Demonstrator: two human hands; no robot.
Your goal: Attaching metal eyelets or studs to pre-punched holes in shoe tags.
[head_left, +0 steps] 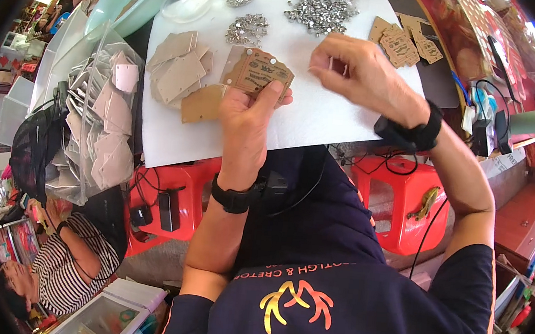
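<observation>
My left hand [246, 117] holds a brown printed cardboard card [260, 69] over the white work surface [309, 123], thumb on its face. Round silver metal pieces sit near the card's corners. My right hand [371, 77] hovers to the right of the card, fingers curled toward the thumb; whatever may be in the fingertips is hidden. Left of the card lie a stack of grey-beige cards [178, 64] and a plain brown card [200, 105]. Beyond are a small heap of silver pieces [246, 29] and a larger heap [322, 9].
Brown printed cards [400, 46] lie at the far right. A clear bin of grey cards [113, 144] and a pale green basin [128, 12] stand left. Red stools [404, 204] are under the table's front. A person in a striped shirt [77, 265] is at lower left.
</observation>
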